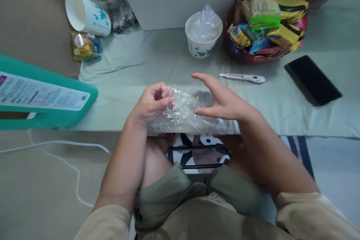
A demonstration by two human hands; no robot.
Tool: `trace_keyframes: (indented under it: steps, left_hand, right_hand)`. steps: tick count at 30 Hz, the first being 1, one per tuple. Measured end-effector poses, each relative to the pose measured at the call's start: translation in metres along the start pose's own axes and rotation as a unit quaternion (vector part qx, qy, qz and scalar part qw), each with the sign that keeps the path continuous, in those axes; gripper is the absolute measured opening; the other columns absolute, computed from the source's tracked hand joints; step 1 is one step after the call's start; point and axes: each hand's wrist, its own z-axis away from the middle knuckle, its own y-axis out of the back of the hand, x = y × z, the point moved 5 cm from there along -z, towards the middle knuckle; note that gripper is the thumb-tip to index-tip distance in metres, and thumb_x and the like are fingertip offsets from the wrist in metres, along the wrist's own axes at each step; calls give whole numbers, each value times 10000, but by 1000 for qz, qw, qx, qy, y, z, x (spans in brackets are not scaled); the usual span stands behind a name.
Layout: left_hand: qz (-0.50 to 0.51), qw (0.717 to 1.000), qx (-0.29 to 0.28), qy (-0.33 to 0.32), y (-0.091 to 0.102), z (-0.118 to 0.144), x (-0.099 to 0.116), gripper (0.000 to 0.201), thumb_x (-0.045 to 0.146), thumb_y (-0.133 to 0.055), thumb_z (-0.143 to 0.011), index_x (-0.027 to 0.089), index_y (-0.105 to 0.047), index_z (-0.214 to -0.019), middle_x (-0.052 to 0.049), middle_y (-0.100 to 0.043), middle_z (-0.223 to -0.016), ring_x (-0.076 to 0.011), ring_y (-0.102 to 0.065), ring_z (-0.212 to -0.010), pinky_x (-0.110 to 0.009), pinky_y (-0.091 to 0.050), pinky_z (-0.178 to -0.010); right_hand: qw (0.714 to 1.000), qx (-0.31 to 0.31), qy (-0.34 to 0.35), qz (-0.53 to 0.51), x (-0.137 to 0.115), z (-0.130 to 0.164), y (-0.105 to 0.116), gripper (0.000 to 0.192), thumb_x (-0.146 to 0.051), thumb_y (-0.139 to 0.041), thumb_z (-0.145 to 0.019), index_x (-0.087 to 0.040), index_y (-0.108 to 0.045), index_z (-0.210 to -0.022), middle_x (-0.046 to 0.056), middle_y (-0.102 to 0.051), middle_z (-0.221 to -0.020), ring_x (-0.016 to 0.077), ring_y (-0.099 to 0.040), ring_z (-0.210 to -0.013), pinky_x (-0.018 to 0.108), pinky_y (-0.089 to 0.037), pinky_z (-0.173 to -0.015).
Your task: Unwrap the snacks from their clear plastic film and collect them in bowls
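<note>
A crumpled sheet of clear plastic wrap (187, 110) lies along the front edge of the cloth-covered table (135, 71). My left hand (157, 101) is closed at its left side, with the fingers pinching a bit of the plastic. On the other side my right hand (222, 99) is spread, thumb and fingers wide apart, over the plastic's right part and holding nothing. Behind the hands stands a paper cup (202, 47) with crumpled clear plastic in its top. A white utility knife (242, 78) rests just beyond my right hand.
A basket of wrapped snacks (264, 60) and a black phone (313, 80) are at the right. A tipped paper cup (94, 17), a wrapped snack (85, 46) and a green jug (84, 110) stand left. A white box (180, 0) stands at the back. White cables (70, 142) run below left.
</note>
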Motion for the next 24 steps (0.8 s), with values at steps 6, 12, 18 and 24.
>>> trace_keyframes:
  steps: [6, 12, 18, 24]
  left_hand:
    - [-4, 998, -55, 20, -6, 1, 0, 722, 661, -935, -462, 240, -379, -646, 32, -469, -673, -87, -490, -403, -241, -313, -308]
    - [-96, 995, 33, 5, 19, -8, -5, 471, 379, -911, -574, 234, -481, -700, 52, -474, -597, -80, -458, -448, -231, -341, -406]
    - [-76, 958, 269, -61, 50, -28, -11, 330, 283, -814, -700, 247, -515, -834, 33, -522, -734, -86, -507, -548, -226, -415, -487]
    - [101, 973, 209, 11, 27, -27, -25, 461, 549, -772, -734, 277, -507, -996, -50, -681, -989, -184, -733, -903, -300, -613, -751]
  right_hand:
    - [963, -144, -65, -217, 4, -1, -48, 1064, -495, -788, -796, -203, -210, -1641, 120, -758, -1184, 256, -740, -1070, 399, -595, -931]
    - [943, -100, -150, -281, 10, 4, -44, 599, -198, -586, -792, -175, -540, -1388, -39, -616, -773, 114, -572, -621, 253, -474, -565]
    - [936, -55, -230, -261, 24, 13, -37, 316, -216, -566, -764, -174, -653, -1065, -49, -534, -658, 116, -523, -556, 271, -427, -539]
    - [894, 221, -219, -322, 60, 22, -20, 325, -294, -501, -879, -297, -475, -1203, -22, -560, -821, 188, -730, -784, 330, -587, -706]
